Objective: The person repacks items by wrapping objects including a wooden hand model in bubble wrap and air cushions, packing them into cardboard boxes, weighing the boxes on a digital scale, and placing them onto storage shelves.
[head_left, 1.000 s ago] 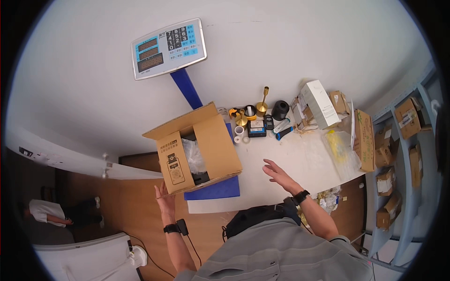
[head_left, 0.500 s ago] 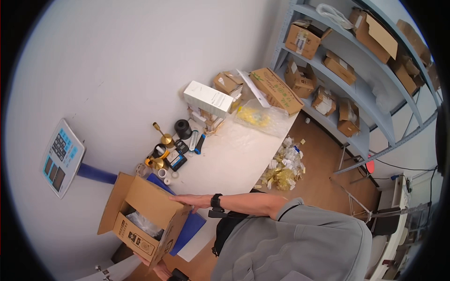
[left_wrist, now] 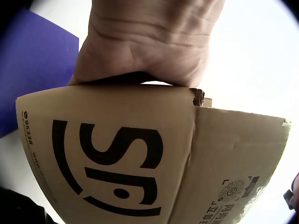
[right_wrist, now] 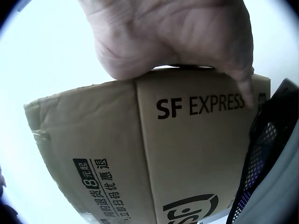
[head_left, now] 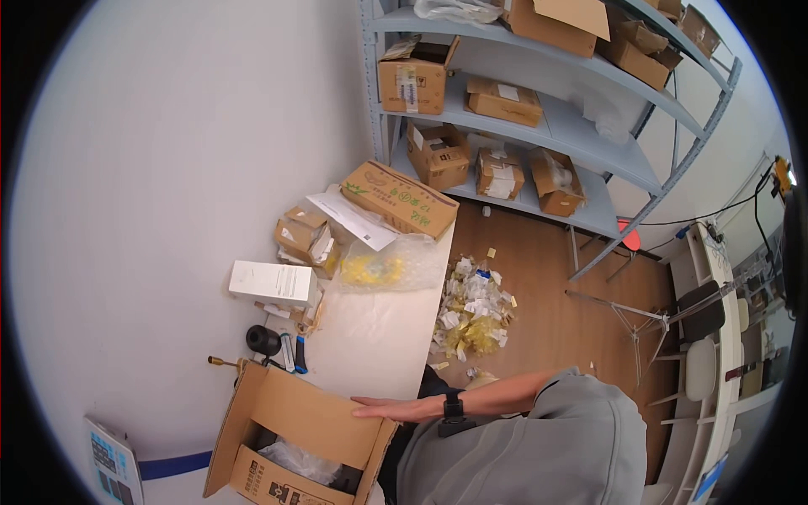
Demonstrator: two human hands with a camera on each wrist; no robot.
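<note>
A cardboard box (head_left: pixel 316 412) with upright open flaps is between my two hands at the bottom of the head view. Inside it show clear plastic wrap (head_left: pixel 303 461) and something dark. My right hand (head_left: pixel 391 408) presses along the box's right side with straight fingers; its thumb bends over the printed face in the right wrist view. In the left wrist view my left hand (left_wrist: pixel 145 42) has its palm at the box's edge, with its fingers hidden behind the cardboard. The head view does not show this hand. Beside it lies a flat blue platform (left_wrist: pixel 37 70).
A white table (head_left: pixel 379 337) bears a white carton (head_left: pixel 273 282), plastic packaging (head_left: pixel 387 265), a flat brown carton (head_left: pixel 400 198) and small tools. The scale display (head_left: pixel 114 463) stands at lower left. Rubbish (head_left: pixel 475 307) lies on the floor before a shelf (head_left: pixel 539 126) of boxes.
My right hand has come from above the table onto the box, and the box has moved off the blue scale platform. The head view has turned right, bringing the shelf into the middle.
</note>
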